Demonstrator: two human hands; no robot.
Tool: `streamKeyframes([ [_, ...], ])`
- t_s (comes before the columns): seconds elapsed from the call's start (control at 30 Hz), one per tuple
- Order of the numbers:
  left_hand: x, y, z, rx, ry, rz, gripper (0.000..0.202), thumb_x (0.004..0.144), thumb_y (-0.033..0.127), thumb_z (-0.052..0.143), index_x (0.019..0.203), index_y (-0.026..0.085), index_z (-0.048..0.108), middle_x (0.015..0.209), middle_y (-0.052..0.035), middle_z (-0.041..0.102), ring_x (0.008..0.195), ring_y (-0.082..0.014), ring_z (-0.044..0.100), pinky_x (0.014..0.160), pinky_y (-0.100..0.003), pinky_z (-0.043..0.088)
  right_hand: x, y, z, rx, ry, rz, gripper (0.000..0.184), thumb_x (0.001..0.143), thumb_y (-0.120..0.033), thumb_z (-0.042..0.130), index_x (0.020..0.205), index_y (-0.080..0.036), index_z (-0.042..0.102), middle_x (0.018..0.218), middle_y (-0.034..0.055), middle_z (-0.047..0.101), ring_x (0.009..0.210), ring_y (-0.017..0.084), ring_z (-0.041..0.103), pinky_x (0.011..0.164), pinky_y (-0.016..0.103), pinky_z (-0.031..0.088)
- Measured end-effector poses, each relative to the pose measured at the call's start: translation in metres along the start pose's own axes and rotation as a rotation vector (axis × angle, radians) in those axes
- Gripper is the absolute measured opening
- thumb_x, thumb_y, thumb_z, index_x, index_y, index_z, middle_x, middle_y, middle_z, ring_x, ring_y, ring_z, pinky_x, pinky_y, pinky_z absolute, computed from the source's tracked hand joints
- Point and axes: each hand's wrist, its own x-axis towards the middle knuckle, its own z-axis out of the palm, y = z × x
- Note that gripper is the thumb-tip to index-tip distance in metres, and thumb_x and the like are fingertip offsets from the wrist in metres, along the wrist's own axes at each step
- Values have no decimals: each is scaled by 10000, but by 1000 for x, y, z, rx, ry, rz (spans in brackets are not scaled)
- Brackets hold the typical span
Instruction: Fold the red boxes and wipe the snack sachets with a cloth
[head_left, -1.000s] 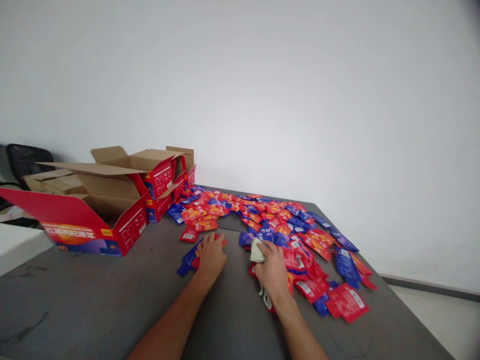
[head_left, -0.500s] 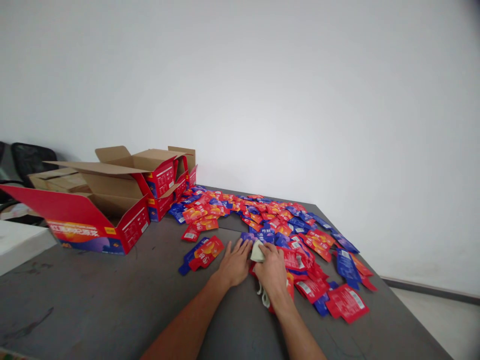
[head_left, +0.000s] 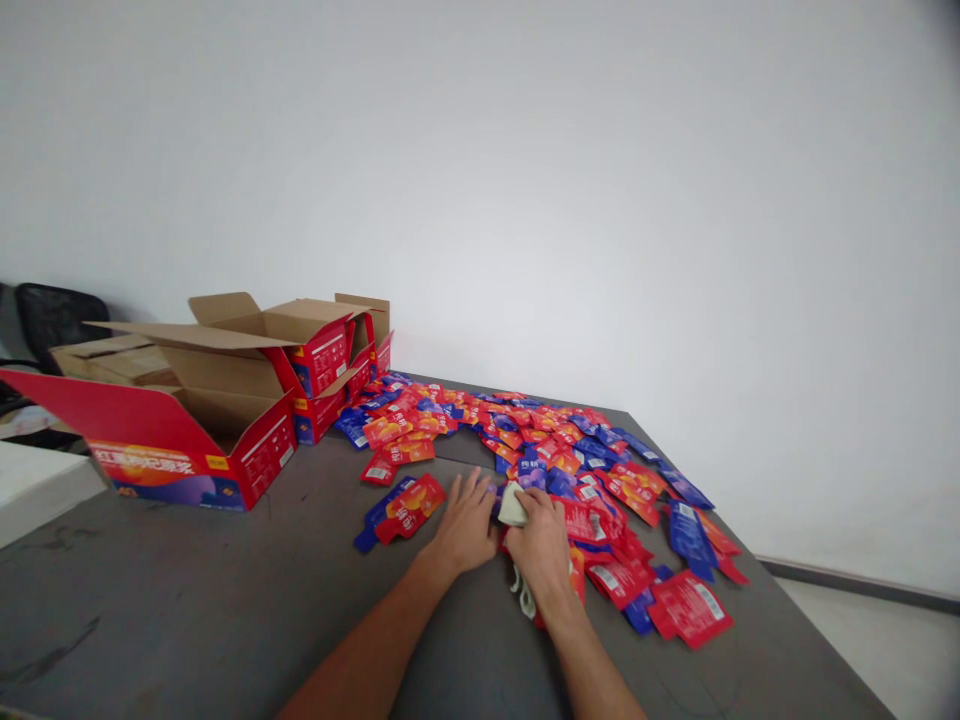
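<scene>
Left hand (head_left: pixel 465 527) quits pouch pair (head_left: pixel 412 508) for a spot beside the cloth (head_left: pixel 513 505)

One second ago I saw the left hand over the pair; now both pouches lie uncovered on the grey table (head_left: pixel 225 600), red overlapping blue. At far left, a black chair (head_left: pixel 61 318) stands behind a brown carton (head_left: pixel 112 362), and a white surface (head_left: pixel 45 485) shows at the edge. Next comes a red box (head_left: pixel 262 465), flaps open, with other boxes (head_left: pixel 326 362) grouped behind it toward the wall. Right of the box is the pair, just beside the left hand. I see that hand palm down, fingers slightly spread, the tips at the edge of a blue pouch (head_left: pixel 497 503); how hard they press I cannot tell. Close by, the right hand (head_left: pixel 541 540) has the folded, pale cloth pinched between thumb and forefinger, its other fingers partly hidden from me; a loose end of cloth trails below. Beyond both hands and on to the right spreads the pile (head_left: pixel 559 430), red and blue pouches overlapping. At its near right edge I find a red pouch (head_left: pixel 690 605) lying flat, barcode up.
</scene>
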Motion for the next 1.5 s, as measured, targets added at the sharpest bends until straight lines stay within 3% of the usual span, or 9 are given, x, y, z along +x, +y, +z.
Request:
streamKeyframes([
  [0.13, -1, 0, 3, -23, -35, -92, 412, 796, 229, 531, 1206, 207, 564, 1230, -141, 610, 1233, -319, 479, 1129, -578, 174, 0, 0, 0, 1, -6, 19, 564, 643, -18, 501, 1137, -170, 728, 1223, 121, 640, 1029, 305, 547, 949, 430, 464],
  [0.3, 6, -10, -4, -191, 78, -196, 318, 909, 258, 426, 1145, 162, 615, 1166, -179, 619, 1145, -315, 530, 998, -465, 371, 2, 3, 0, 63, 59, 24, 608, 653, -16, 492, 1200, -189, 696, 1259, 102, 612, 1083, 300, 538, 995, 430, 453],
  [0.47, 12, -16, -15, -1047, 248, -424, 253, 858, 276, 563, 1083, 195, 645, 921, -61, 695, 876, -221, 630, 832, -335, 476, -1, -5, 4, 173, 41, -121, 711, 621, 34, 453, 1263, -200, 652, 1348, 82, 565, 1191, 275, 496, 1048, 436, 424],
  [0.63, 8, -8, -26, -1715, 136, -411, 491, 659, 126, 698, 1141, 205, 651, 895, -39, 718, 782, -175, 654, 727, -264, 495, -12, -24, 9, 241, -126, -295, 816, 583, 67, 449, 1307, -264, 628, 1376, 49, 562, 1184, 254, 496, 1019, 423, 450],
  [0.9, -3, -4, -38, -1777, -153, -275, 769, 498, -34, 581, 1221, 221, 643, 1067, -75, 706, 871, -202, 658, 654, -221, 453, -9, -18, 9, 164, -53, -236, 819, 619, 71, 427, 1360, -240, 585, 1446, 33, 506, 1115, 253, 471, 988, 430, 445],
  [1.07, -7, 4, -31, -1765, -213, -235, 919, 451, -31, 526, 1322, 256, 592, 1154, -77, 688, 900, -204, 653, 603, -208, 408, -2, -4, 7, 139, 68, -184, 823, 632, 56, 419, 1389, -239, 557, 1465, 43, 481, 1141, 261, 448, 1005, 460, 419],
  [1.27, -6, -1, -38, -1842, -120, -230, 868, 436, 19, 483, 1269, 228, 606, 1068, -66, 703, 857, -196, 655, 683, -249, 472, -7, -20, -4, 182, -113, -316, 900, 574, 40, 450, 1398, -311, 546, 1435, 11, 523, 1117, 244, 482, 951, 406, 432],
  [1.4, 0, -9, -37, -1929, 8, -382, 482, 601, 116, 562, 1071, 180, 647, 890, -52, 698, 739, -177, 646, 695, -284, 504, -14, -35, -5, 214, -245, -396, 860, 560, 16, 480, 1338, -328, 599, 1379, -7, 567, 1085, 231, 496, 920, 365, 434],
  [1.5, 5, -13, -31, -1923, 145, -500, 279, 686, 172, 614, 964, 175, 631, 761, -13, 666, 645, -143, 623, 684, -277, 512, -16, -33, 2, 267, -199, -354, 823, 548, 25, 466, 1288, -295, 634, 1366, 18, 558, 1148, 237, 487, 976, 376, 428],
])
